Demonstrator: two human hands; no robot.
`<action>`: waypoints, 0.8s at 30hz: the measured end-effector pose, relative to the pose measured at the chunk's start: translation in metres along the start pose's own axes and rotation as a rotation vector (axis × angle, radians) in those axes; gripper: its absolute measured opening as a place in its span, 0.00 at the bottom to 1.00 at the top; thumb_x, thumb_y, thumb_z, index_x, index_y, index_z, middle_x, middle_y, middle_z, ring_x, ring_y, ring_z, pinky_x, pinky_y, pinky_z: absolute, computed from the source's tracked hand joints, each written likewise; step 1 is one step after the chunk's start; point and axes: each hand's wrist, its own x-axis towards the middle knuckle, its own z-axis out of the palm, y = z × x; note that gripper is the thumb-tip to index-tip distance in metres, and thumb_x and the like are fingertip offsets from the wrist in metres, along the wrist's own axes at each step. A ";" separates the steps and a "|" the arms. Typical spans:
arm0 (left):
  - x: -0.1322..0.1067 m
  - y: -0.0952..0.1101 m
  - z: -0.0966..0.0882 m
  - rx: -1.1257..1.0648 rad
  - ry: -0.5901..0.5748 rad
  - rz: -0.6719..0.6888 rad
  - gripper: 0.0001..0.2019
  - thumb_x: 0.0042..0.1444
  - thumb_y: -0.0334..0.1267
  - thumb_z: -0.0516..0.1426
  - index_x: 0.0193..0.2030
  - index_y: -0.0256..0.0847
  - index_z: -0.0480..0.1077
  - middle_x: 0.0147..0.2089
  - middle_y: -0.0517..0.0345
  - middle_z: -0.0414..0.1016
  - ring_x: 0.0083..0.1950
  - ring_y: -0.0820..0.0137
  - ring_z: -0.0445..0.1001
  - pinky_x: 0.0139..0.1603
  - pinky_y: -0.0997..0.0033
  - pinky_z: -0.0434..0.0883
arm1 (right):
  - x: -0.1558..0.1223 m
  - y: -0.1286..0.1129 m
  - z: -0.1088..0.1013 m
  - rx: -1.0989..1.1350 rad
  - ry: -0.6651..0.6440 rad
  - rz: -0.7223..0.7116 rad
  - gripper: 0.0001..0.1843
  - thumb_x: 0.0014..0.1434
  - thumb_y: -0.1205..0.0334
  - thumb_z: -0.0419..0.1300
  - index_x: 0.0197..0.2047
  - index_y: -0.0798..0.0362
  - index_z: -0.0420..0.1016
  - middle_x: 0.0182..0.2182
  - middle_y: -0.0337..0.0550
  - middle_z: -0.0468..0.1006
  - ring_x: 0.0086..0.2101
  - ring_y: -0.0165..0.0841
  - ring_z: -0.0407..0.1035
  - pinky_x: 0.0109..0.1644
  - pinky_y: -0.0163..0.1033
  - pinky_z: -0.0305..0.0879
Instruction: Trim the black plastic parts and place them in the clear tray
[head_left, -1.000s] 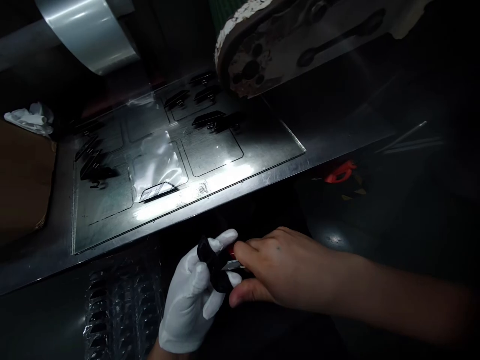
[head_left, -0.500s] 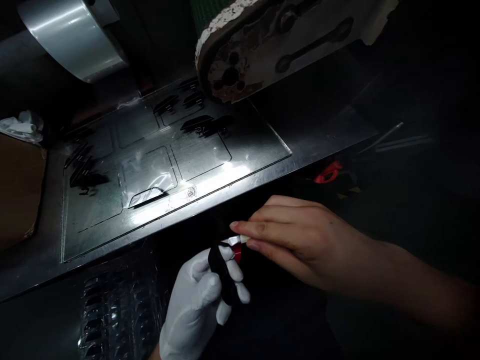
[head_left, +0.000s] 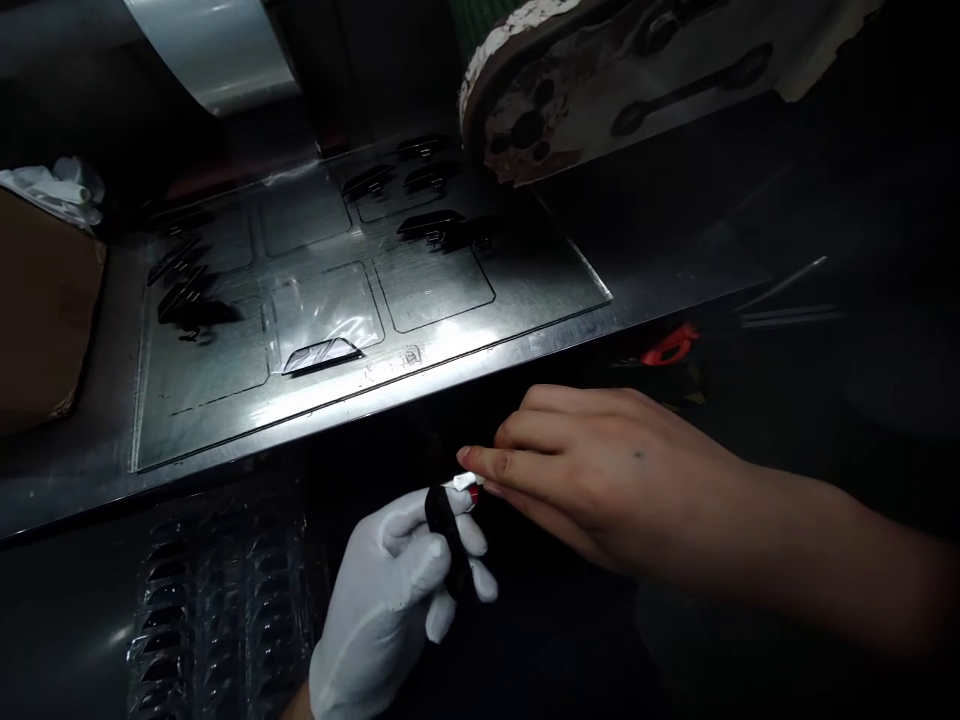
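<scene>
My left hand, in a white glove, grips a narrow curved black piece between thumb and fingers, below the bench edge. Bare, my right hand pinches a small tool with a bright, pale end close to the top of that piece. Most of the tool is hidden by my fingers, so its kind does not show. Something small and red peeks out between the two hands. Whether the tool touches the black piece, I cannot tell.
Several dark pieces lie on a glass sheet on the metal bench, with one shiny piece near its front. Above hangs a belt machine arm. A cardboard box, a clear tray and red-handled object are around.
The view has shifted, so the bench and machine sit farther right. The black piece is slightly more upright, and less of the tool shows beyond my right fingertips.
</scene>
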 end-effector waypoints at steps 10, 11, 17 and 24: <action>0.000 0.000 -0.014 -0.014 -0.057 -0.055 0.19 0.66 0.49 0.58 0.53 0.36 0.74 0.35 0.51 0.76 0.18 0.84 0.58 0.18 0.77 0.48 | 0.015 -0.008 -0.003 -0.174 -0.082 -0.028 0.15 0.71 0.58 0.57 0.56 0.48 0.79 0.36 0.43 0.81 0.37 0.39 0.68 0.32 0.41 0.57; 0.001 -0.001 -0.016 -0.036 -0.068 -0.064 0.18 0.66 0.49 0.58 0.53 0.36 0.74 0.38 0.50 0.76 0.18 0.84 0.59 0.18 0.77 0.48 | 0.018 -0.009 -0.006 -0.201 -0.098 -0.042 0.14 0.69 0.59 0.59 0.55 0.49 0.80 0.35 0.43 0.81 0.36 0.39 0.69 0.31 0.41 0.55; 0.001 -0.003 -0.023 -0.087 -0.135 -0.090 0.17 0.68 0.47 0.56 0.52 0.35 0.76 0.29 0.55 0.76 0.16 0.84 0.57 0.20 0.76 0.49 | 0.047 -0.034 -0.028 -0.366 -0.311 -0.089 0.08 0.60 0.69 0.64 0.42 0.50 0.83 0.28 0.42 0.79 0.29 0.37 0.66 0.25 0.40 0.45; -0.003 -0.001 -0.030 -0.044 -0.141 -0.076 0.19 0.69 0.48 0.54 0.38 0.34 0.78 0.12 0.64 0.59 0.15 0.78 0.55 0.21 0.72 0.44 | 0.070 -0.059 -0.035 -0.416 -0.402 -0.140 0.02 0.53 0.63 0.69 0.31 0.47 0.81 0.25 0.42 0.77 0.26 0.36 0.65 0.24 0.42 0.49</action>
